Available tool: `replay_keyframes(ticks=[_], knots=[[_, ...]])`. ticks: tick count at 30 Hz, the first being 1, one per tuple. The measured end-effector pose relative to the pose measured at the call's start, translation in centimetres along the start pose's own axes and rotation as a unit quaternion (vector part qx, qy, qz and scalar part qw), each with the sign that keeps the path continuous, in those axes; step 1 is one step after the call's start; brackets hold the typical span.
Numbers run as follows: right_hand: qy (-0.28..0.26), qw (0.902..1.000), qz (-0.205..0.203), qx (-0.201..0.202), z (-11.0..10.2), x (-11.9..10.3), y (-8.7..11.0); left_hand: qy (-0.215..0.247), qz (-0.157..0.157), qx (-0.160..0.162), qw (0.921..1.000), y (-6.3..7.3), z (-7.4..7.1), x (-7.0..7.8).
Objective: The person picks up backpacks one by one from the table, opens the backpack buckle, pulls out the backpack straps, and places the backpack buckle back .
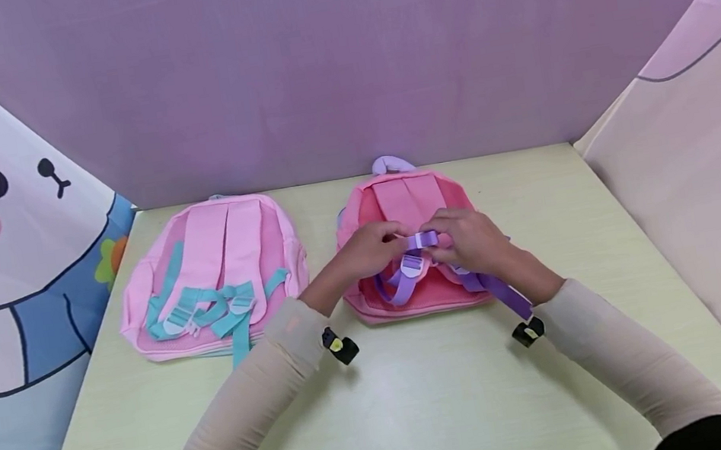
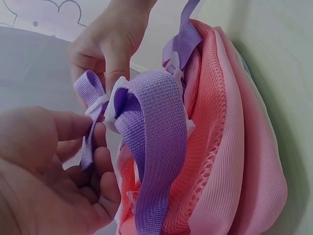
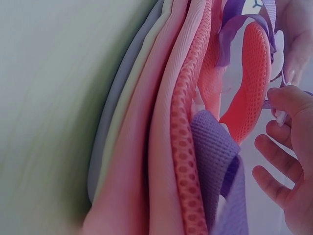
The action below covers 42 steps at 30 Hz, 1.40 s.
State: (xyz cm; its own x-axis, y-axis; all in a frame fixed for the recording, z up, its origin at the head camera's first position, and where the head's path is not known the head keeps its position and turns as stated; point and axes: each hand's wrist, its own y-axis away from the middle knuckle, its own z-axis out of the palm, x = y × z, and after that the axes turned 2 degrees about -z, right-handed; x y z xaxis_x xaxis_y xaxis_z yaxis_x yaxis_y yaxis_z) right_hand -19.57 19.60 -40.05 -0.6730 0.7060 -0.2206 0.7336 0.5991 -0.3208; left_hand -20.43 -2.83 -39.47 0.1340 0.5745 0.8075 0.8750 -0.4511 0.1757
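A coral-pink backpack (image 1: 371,300) lies with its shoulder straps facing up. Above it, both hands hold a narrow purple strap (image 1: 430,238) that carries a small white buckle (image 2: 97,104). My left hand (image 1: 374,248) pinches the strap on one side of the buckle, thumb against fingers, as the left wrist view shows. From the other side my right hand (image 1: 469,240) pinches at the buckle with thumb and index finger, its other fingers spread loosely in the right wrist view. A wider purple webbing loop (image 2: 164,112) hangs in front of the backpack in the left wrist view.
Left of it lies a light pink backpack (image 1: 203,239) with turquoise straps (image 1: 235,319), one end trailing toward the front. Both rest on a pale wooden table (image 1: 428,408). A purple backdrop (image 1: 338,66) stands behind, with printed cloth panels (image 1: 7,267) at the sides.
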Motion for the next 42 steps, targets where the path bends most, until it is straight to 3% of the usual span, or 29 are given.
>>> replay_keyframes(ticks=[11,22,35,42], knots=[[0.003,0.9998,-0.016,0.007,0.08,0.04,-0.01,0.003,-0.006,0.01,0.9999,0.04,0.12,0.34],[-0.006,0.9999,-0.012,0.004,0.04,0.07,-0.06,0.005,-0.002,0.006,1.0,0.04,0.14,0.53],[0.005,0.9999,-0.002,-0.009,-0.19,0.21,0.11,0.013,-0.027,0.006,0.9995,0.22,-0.02,0.34],[0.002,1.0,0.002,-0.009,-0.11,0.28,0.14,0.03,-0.018,0.004,0.9994,0.07,0.2,0.36]])
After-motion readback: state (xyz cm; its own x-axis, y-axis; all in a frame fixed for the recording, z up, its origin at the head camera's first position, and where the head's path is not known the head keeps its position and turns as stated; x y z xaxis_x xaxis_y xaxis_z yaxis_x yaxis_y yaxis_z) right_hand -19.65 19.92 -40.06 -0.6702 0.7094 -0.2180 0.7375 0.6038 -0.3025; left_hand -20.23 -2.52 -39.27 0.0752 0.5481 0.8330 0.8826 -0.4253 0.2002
